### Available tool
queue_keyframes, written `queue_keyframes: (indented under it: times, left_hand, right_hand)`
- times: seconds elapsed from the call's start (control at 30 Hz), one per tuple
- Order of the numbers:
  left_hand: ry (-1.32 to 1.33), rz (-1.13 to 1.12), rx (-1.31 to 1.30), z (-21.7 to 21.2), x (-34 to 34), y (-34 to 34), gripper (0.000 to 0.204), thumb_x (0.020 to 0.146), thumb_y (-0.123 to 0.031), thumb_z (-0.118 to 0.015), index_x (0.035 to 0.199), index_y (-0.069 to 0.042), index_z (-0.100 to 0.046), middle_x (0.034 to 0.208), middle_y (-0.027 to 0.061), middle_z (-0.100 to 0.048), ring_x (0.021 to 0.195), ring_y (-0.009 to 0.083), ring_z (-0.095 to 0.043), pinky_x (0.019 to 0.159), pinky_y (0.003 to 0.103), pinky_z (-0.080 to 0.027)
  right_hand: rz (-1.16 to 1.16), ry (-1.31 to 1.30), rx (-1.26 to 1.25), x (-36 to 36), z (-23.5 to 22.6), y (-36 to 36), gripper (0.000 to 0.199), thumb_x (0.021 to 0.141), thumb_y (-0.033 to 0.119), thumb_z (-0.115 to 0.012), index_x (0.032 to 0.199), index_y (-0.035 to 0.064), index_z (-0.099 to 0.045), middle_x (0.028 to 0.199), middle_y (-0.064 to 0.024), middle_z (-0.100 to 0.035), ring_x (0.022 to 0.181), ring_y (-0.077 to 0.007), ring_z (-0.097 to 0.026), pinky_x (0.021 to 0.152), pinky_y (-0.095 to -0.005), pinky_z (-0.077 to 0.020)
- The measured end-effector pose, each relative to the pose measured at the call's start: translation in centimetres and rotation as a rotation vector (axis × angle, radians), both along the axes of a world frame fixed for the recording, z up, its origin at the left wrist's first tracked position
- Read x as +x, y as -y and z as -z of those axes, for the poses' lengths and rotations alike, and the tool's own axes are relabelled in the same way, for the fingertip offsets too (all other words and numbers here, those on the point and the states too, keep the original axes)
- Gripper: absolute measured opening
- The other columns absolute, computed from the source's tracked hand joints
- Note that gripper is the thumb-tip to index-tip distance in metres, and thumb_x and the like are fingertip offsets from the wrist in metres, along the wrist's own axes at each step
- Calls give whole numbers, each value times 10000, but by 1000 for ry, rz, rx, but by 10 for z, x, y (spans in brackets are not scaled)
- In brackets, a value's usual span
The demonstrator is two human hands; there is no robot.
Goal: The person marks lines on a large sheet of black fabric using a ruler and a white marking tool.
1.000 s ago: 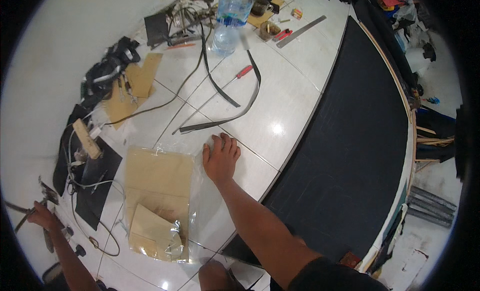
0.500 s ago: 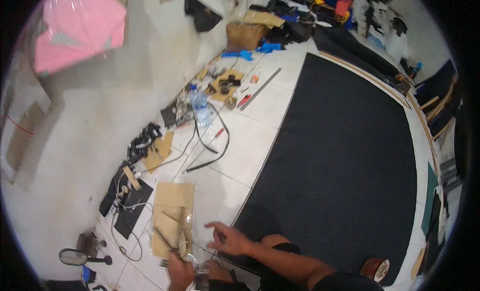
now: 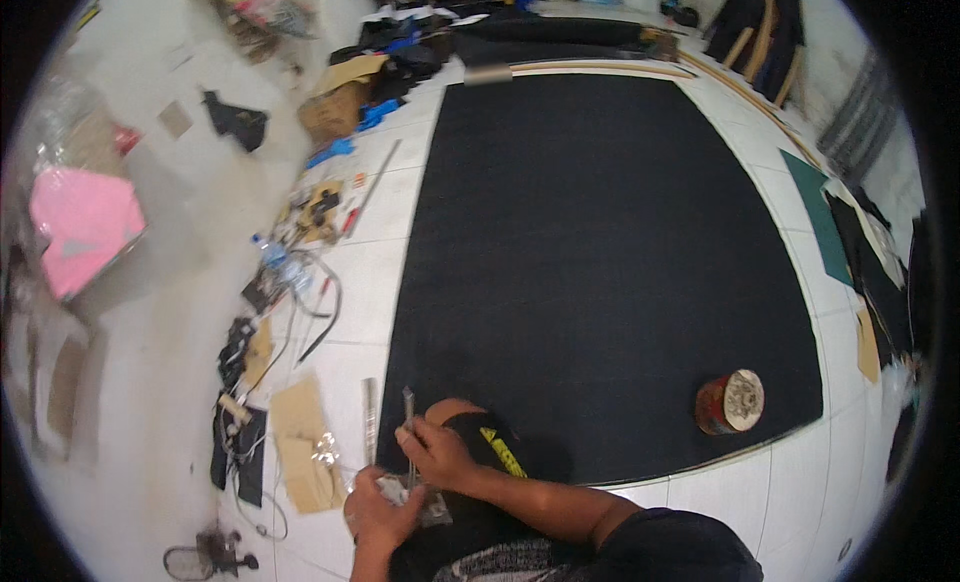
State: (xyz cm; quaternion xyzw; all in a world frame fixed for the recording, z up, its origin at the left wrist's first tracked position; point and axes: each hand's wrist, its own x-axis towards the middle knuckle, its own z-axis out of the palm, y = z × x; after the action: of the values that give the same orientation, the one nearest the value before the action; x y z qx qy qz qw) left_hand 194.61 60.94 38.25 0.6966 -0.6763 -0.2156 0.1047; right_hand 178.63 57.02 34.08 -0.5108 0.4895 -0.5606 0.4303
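Observation:
My left hand (image 3: 384, 507) is closed at the lower middle. A narrow silvery strip (image 3: 370, 420) stands up from its fingers. Beside it, my right hand (image 3: 437, 456) pinches a slim metal rod-like tool (image 3: 409, 407), whose lower end reaches down toward my left hand. Crumpled clear plastic (image 3: 434, 509) shows by my left hand, over my lap; how it is held is hidden. A large black fabric sheet (image 3: 600, 242) lies flat on the floor in front of me.
A red tin (image 3: 729, 402) with a pale top stands on the fabric's near right. Left of me lie brown cardboard pieces (image 3: 305, 447) in plastic, cables (image 3: 322, 332), a water bottle (image 3: 283, 262) and a metal ruler (image 3: 376, 182). A green sheet (image 3: 815, 212) lies at right.
My view has swung right. My right hand, earlier spread with nothing in it, now pinches a slim metal tool close to my left hand. The hands have moved away from the cardboard.

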Motion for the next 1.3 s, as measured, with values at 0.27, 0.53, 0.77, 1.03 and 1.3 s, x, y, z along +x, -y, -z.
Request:
queue_keyframes:
  times: [0.27, 0.53, 0.77, 1.03, 1.3]
  left_hand:
    - [-507, -245, -341, 68, 88, 58, 345, 1033, -193, -458, 1302, -21, -328, 1165, 131, -462, 1066, 228, -469, 949, 331, -389]
    - [-306, 173, 113, -7, 92, 137, 259, 1021, -177, -454, 1199, 10, -471, 883, 62, -512, 772, 128, -495, 670, 283, -421]
    - [-609, 193, 160, 105, 128, 170, 144, 1000, -122, -476, 1092, -13, -455, 955, 70, -470, 810, 148, -530, 753, 289, -477]
    - [-996, 294, 547, 179, 83, 211, 275, 973, -104, -529, 1226, -9, -480, 1119, 86, -563, 1009, 153, -586, 852, 283, -492]
    - [-686, 899, 266, 190, 50, 232, 285, 923, -113, -607, 1176, 10, -565, 984, 169, -646, 880, 261, -654, 782, 366, -499]
  right_hand:
    - [519, -91, 202, -180, 59, 35, 316, 1004, 343, -509, 1002, 35, -578, 737, -120, -579, 671, -249, -610, 630, -374, -488]
    - [600, -626, 349, -246, 142, 19, 260, 947, 289, -598, 928, 30, -586, 855, -167, -644, 794, -337, -659, 688, -434, -503]
    - [919, -599, 302, -234, 153, 16, 412, 855, 360, -729, 1061, 42, -568, 827, -99, -608, 710, -240, -606, 646, -387, -480]
    - [-245, -445, 284, -132, 49, 50, 562, 822, 478, -757, 1137, 55, -565, 831, -56, -541, 720, -168, -548, 603, -334, -449]
    - [-114, -416, 178, 20, 137, 121, 363, 1012, 389, -498, 1004, 40, -599, 792, -66, -601, 707, -178, -602, 609, -345, -480]
